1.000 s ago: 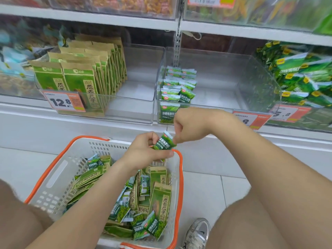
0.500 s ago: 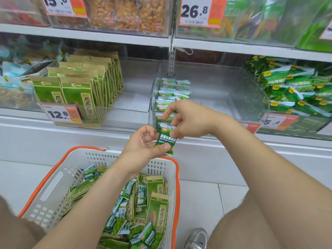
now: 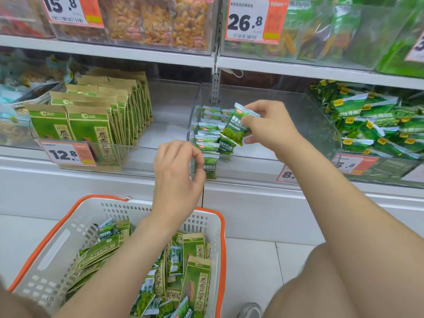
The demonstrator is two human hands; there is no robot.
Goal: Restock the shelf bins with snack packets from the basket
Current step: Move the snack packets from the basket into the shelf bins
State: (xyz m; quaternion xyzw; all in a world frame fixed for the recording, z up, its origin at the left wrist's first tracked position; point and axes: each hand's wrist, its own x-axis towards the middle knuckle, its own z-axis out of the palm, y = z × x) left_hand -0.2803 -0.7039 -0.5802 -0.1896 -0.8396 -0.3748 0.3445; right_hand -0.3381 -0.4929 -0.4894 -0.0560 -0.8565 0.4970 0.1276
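My right hand (image 3: 269,126) pinches a small green snack packet (image 3: 238,127) over the clear middle shelf bin (image 3: 286,161). A row of the same small packets (image 3: 210,136) lines that bin's left side. My left hand (image 3: 177,174) hovers in front of the bin's left corner with fingers loosely curled and nothing in it. Below stands the white basket with an orange rim (image 3: 57,244), holding several small green packets and taller brown-green seed pouches (image 3: 198,281).
The left bin holds standing brown-green pouches (image 3: 96,115) behind a 12.8 price tag (image 3: 66,154). The right bin is piled with green packets (image 3: 376,125). Upper shelf bins (image 3: 160,21) hang overhead. A shoe (image 3: 250,309) rests on the tiled floor beside the basket.
My right hand took the small packet from my left hand and lifted it up over the middle bin. My left hand let go and stayed lower, now holding nothing.
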